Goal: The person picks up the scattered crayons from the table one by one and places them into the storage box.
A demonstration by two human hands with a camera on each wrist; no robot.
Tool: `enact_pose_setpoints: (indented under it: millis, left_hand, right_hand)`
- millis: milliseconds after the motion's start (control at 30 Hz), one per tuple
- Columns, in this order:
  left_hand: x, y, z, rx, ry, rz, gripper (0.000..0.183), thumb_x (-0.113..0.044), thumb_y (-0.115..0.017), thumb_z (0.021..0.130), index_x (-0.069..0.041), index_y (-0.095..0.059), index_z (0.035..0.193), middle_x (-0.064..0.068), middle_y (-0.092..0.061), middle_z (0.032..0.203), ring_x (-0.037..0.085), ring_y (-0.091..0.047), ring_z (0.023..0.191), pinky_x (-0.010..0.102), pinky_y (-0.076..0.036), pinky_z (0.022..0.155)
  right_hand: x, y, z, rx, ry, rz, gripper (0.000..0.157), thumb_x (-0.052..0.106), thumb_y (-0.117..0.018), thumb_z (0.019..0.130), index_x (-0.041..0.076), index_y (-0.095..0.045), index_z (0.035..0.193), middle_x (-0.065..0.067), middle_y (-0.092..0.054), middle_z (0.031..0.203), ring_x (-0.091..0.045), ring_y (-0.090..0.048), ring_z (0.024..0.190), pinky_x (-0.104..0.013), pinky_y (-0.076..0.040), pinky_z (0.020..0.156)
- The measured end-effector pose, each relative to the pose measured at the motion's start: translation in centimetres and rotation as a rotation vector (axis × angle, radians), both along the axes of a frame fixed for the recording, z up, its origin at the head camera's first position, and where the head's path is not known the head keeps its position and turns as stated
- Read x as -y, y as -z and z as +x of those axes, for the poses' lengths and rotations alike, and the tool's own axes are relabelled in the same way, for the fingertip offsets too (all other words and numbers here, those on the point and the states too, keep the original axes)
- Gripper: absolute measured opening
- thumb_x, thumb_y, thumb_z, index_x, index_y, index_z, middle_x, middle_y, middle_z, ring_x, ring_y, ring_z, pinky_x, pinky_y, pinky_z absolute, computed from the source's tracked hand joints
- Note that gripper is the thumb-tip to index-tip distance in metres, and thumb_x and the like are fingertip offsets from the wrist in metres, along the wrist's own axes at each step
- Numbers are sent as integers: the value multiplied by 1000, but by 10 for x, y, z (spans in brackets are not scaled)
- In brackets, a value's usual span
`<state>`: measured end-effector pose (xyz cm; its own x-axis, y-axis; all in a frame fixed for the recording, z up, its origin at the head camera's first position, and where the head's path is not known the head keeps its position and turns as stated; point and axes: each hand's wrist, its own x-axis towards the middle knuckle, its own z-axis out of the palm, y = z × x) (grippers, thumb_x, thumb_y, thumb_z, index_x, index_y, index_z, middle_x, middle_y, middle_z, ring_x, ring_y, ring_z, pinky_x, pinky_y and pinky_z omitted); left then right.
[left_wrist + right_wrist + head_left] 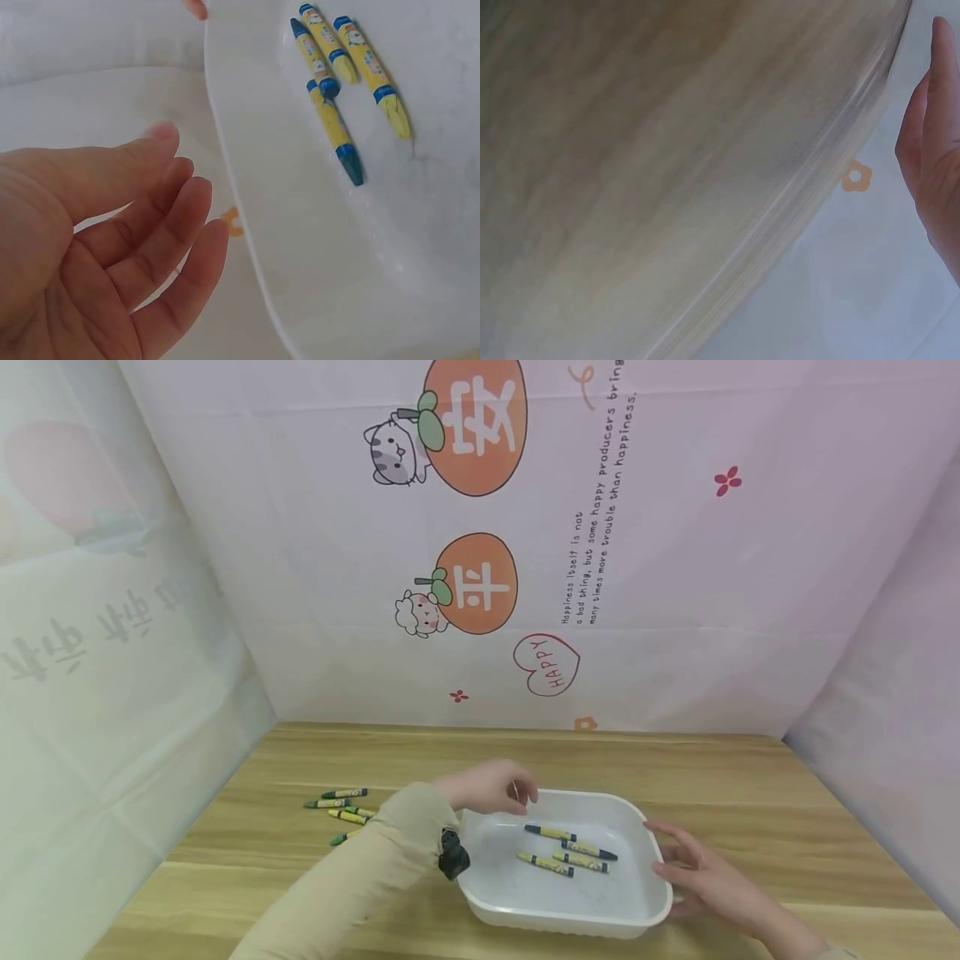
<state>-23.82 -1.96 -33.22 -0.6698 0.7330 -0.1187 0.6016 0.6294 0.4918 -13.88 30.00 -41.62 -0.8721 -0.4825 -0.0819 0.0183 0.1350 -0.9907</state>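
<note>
Several yellow-wrapped crayons with dark blue ends lie loose on the floor of a white tray. Over the tray's far left rim hovers my left hand, its fingers loosely bent. In the left wrist view nothing sits between the thumb and fingers of that left hand, and the crayons lie off to its right. My right hand holds the tray's right side, thumb over the rim and other fingers outside. The right wrist view shows only part of the right hand, without the tray.
More crayons, with green tips, lie on the wooden table left of the tray, partly hidden behind my left sleeve. A printed white sheet hangs along the table's back edge, with plain sheets at both sides.
</note>
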Motion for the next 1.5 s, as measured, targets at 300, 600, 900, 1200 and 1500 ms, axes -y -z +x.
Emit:
enact_pose_setpoints:
  millis: [300,600,900,1200,1500]
  left_hand:
    - [50,-4,-1,-44,-31,107,17,-7,-65,88,-6,-66,104,8,-67,101,12,-61,90,24,-51,79]
    - [108,7,-2,-104,-120,211,12,-9,-65,88,-9,-65,100,4,-65,95,13,-61,88,24,-52,77]
    - [151,16,4,-105,-171,180,10,-11,-63,90,-10,-64,99,4,-64,94,13,-60,86,25,-53,73]
    - [184,27,18,-62,-216,169,14,-6,-65,87,-5,-64,101,9,-65,97,11,-58,84,24,-51,71]
    - [207,47,26,-74,-291,111,18,-4,-68,84,-2,-64,101,6,-65,96,16,-60,85,26,-52,69]
  right_hand:
    - [-1,2,0,-11,-1,2,49,13,-47,99,54,-40,124,-24,-46,120,-22,-61,99,-49,-55,79]
    - [-1,2,-2,-11,-2,2,48,13,-47,99,53,-40,125,-20,-47,119,-21,-61,99,-49,-55,78]
    - [-1,1,-2,7,-1,2,48,13,-46,99,53,-39,125,-30,-42,121,-20,-60,101,-49,-55,79]
    - [-1,2,-2,10,-2,-4,49,12,-46,99,52,-39,127,-13,-48,118,-19,-60,101,-49,-54,80]
    - [-1,2,-2,4,0,0,49,12,-47,99,52,-38,127,-14,-48,118,-19,-60,101,-48,-55,80]
